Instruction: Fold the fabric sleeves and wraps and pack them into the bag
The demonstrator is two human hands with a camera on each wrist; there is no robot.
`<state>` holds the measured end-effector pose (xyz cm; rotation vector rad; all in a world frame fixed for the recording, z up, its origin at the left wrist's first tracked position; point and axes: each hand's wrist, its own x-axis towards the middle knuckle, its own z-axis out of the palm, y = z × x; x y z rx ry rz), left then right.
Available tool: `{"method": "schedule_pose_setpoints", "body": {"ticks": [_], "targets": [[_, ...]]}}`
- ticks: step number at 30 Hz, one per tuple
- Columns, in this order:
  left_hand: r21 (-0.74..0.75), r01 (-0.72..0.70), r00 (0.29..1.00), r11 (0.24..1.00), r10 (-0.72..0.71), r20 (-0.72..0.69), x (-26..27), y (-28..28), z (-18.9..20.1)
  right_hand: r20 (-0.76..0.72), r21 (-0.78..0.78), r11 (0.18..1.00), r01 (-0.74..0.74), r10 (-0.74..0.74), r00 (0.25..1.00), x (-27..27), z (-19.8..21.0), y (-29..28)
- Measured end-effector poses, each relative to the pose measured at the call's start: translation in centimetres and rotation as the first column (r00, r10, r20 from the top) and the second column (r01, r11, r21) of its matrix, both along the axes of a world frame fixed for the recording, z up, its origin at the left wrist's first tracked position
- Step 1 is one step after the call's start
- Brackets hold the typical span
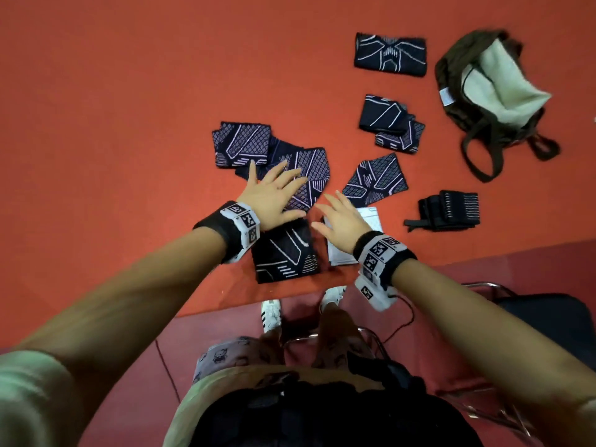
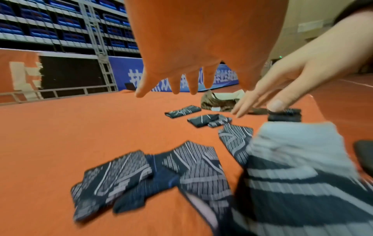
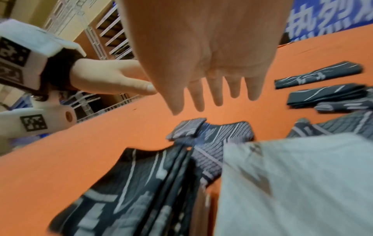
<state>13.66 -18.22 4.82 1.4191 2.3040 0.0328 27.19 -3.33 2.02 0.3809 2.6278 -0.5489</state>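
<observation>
Several dark sleeves with pale line patterns lie on the orange table [image 1: 129,124]. My left hand [image 1: 277,188] is flat, fingers spread, over an unfolded sleeve [image 1: 314,169] at the centre; in the left wrist view the left hand [image 2: 187,83] hovers just above the cloth. My right hand [image 1: 335,214] is open too, above a white flat packet [image 1: 372,219], holding nothing. A folded sleeve [image 1: 283,256] lies under my left wrist near the front edge. The dark brown bag [image 1: 451,69] with a pale lining gapes open at the far right.
More sleeves lie at the left [image 1: 242,143], centre right [image 1: 375,180], back [image 1: 390,54] and near the bag [image 1: 387,119]. A black ribbed wrap [image 1: 448,209] lies at the right. A chair [image 1: 541,314] stands beyond the table's front edge.
</observation>
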Motion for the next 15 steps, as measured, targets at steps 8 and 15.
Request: {"method": "schedule_pose_setpoints", "body": {"ticks": [8, 15], "targets": [[0.065, -0.048, 0.999, 0.997, 0.048, -0.006, -4.2, 13.9, 3.6, 0.021, 0.061, 0.96, 0.274, -0.276, 0.961, -3.0, 3.4, 14.3], [0.007, -0.143, 0.989, 0.99, 0.143, 0.044, -6.5, 26.3, -0.4, 0.04, 0.072, 0.949, 0.308, -0.311, 0.949, -6.9, 1.7, 27.3]]}}
